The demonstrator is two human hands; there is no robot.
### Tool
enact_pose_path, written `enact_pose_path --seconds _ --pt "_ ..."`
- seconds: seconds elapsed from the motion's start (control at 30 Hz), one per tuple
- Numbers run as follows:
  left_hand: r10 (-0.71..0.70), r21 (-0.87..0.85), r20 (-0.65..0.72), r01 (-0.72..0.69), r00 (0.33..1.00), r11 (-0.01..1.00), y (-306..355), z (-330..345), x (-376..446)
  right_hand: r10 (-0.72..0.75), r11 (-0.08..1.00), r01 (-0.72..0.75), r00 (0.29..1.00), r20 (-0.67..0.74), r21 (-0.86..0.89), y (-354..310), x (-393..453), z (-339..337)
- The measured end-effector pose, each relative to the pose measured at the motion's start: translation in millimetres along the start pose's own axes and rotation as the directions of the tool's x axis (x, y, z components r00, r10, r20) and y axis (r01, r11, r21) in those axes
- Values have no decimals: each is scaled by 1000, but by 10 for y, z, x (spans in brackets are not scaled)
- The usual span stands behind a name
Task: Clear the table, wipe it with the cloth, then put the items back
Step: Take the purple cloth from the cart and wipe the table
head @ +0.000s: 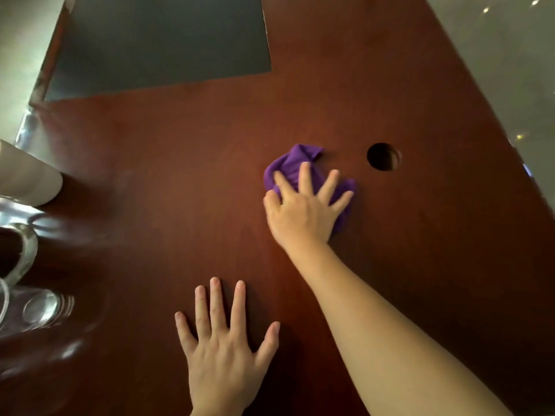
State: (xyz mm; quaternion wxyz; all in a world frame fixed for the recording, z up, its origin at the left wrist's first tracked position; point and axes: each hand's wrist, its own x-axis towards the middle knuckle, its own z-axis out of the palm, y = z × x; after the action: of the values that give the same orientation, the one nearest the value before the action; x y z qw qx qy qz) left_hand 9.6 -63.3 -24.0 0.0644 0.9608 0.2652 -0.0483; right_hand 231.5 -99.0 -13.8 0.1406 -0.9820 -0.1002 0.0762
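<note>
A crumpled purple cloth lies on the dark reddish-brown table, right of centre. My right hand presses down on the cloth with its fingers spread over it. My left hand rests flat on the bare table near the front edge, fingers apart, holding nothing.
A round cable hole sits in the tabletop just right of the cloth. A dark grey mat covers the far left part. At the left edge stand a white cup-like object and blurred clear glassware. Floor lies beyond the right edge.
</note>
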Motion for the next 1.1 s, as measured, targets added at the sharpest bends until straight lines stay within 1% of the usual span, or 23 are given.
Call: enact_pose_path --seconds 0.07,0.13,0.17,0.27,0.37,0.43,0.5,0.6,0.67,0.73,0.77,0.87,1.1 --pt "-6 11 8 6 1000 1000 7 -11 7 -152 988 152 988 21 -21 -198 -107 68" --pt "-11 34 22 10 1000 999 16 -24 19 -302 950 304 952 43 -66 -293 -234 134" --pt "-14 46 27 13 1000 999 14 -25 20 -355 930 358 934 47 -83 -288 -283 149" --pt "-20 45 26 19 999 999 2 -13 16 -456 883 459 888 50 -101 -107 -367 137" --pt "-12 17 -15 12 1000 1000 -4 16 10 -485 867 489 872 62 -94 172 -405 69" --pt "-8 5 -38 8 999 1000 -7 26 3 -447 886 452 892 67 -106 403 -409 -1" --pt "-10 -4 -52 10 999 1000 -16 34 1 -368 920 372 928 49 -127 667 -367 -106" --pt "-12 -17 -52 11 999 1000 -16 45 0 -188 970 179 981 -42 -163 1139 -239 -298" --pt "-11 -23 -55 10 998 1000 -10 54 0 -37 985 22 996 -85 -170 1492 -169 -417" --pt "-8 -20 -68 7 998 1000 -13 62 -1 101 978 -118 990 -103 -173 1780 -146 -508" --pt "-7 -18 -75 6 997 1000 -16 64 1 147 968 -165 983 -107 -191 1866 -146 -530" --pt "-6 -14 -94 5 996 1000 -19 76 5 223 944 -246 967 -123 -219 1898 -131 -501" --pt "14 -6 -141 -15 990 1000 -37 139 4 382 894 -405 913 -145 -193 1581 1 -416"
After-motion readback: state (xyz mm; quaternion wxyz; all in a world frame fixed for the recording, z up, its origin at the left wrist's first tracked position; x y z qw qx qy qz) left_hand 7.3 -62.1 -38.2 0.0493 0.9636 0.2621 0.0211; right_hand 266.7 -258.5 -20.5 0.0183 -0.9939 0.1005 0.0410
